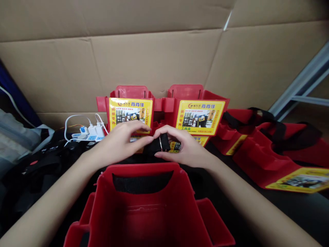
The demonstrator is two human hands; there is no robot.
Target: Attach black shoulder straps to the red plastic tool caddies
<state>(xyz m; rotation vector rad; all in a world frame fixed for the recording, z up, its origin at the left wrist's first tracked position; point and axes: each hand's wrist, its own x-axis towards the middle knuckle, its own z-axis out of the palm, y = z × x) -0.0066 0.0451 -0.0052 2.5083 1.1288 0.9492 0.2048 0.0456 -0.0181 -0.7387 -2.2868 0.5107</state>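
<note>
My right hand (pixel 177 142) is closed around a small black strap bundle (pixel 164 141), thumb below and fingers above. A thin, shiny band (pixel 160 142) circles the bundle. My left hand (pixel 128 137) is just left of it, fingers stretched and a gap between thumb and forefinger; its thumb tip meets the fingertips of my right hand. Directly below both hands stands a red plastic tool box (pixel 144 171), its open top towards me. Black webbing (pixel 142 183) runs through the slot in its back wall. Part of the bundle is hidden by my fingers.
Behind my hands stand two red boxes with yellow labels (pixel 130 115) (pixel 199 118). More red boxes with black straps (pixel 267 154) lie at right, by a grey metal frame (pixel 303 79). A white power strip (pixel 88 136) with plugs is at left. Cardboard (pixel 154 61) forms the back wall.
</note>
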